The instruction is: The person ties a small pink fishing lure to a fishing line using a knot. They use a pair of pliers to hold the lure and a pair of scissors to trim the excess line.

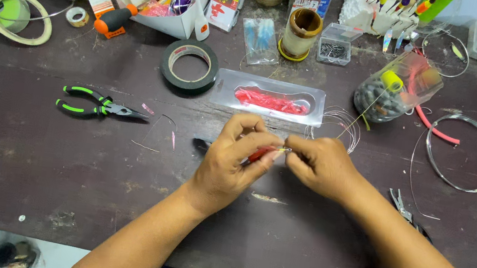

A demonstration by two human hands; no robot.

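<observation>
Red lure [261, 154] pinched in my left hand [233, 161], mid-frame; my right hand [319, 165] pinches thin line [340, 125] taut for threading.

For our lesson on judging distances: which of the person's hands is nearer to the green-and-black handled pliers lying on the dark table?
Left. The left hand is right of the green-and-black handled pliers, apart from them; the right hand lies farther right still.

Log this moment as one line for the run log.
left hand: pinching small red piece | right hand: pinching thin line at its tip | pliers: idle on table
</observation>
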